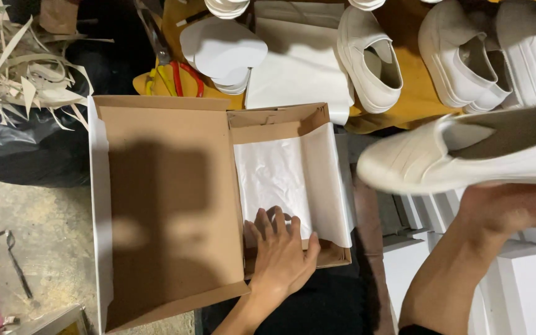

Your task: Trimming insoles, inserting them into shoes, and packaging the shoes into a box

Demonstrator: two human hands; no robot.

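Observation:
An open brown cardboard shoebox (274, 118) lies in front of me, its lid (169, 205) folded out to the left. White tissue paper (280, 177) lines the box. My left hand (283, 251) lies flat on the paper at the near edge of the box, fingers spread. My right hand (504, 208) holds a white slip-on shoe (460, 155) from underneath, to the right of the box and above it, toe pointing left.
More white shoes (370, 59) stand on a yellow surface at the back, beside a sheet stack (299, 68) and white insoles (221, 49). Red-handled scissors (181, 77) lie by them. Paper scraps (20, 74) top a black bag at left. White boxes (528, 279) stand at right.

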